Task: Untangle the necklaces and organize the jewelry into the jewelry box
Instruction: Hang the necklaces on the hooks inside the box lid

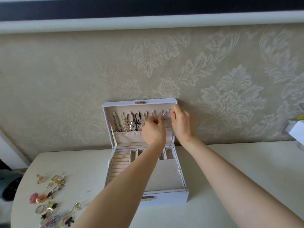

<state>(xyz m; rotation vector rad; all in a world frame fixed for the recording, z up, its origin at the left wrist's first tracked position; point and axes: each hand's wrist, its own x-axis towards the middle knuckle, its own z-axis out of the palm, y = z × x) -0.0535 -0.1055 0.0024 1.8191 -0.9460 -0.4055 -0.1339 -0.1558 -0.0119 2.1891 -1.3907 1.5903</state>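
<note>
Here a thin silver chain [171, 143] runs across the rightmost hooks in the raised lid [123, 103] of the white jewelry box [164, 199], and its loose end dangles toward the tray's back compartments. The left hand [153, 130] pinches it with curled fingers [157, 120]. The right hand [181, 124] pinches it near the lid's top right corner. Other necklaces [130, 120] hang further left. The box stands at the counter's [230, 162] back edge, against the wall. Loose jewelry [49, 195] lies by the left edge.
</note>
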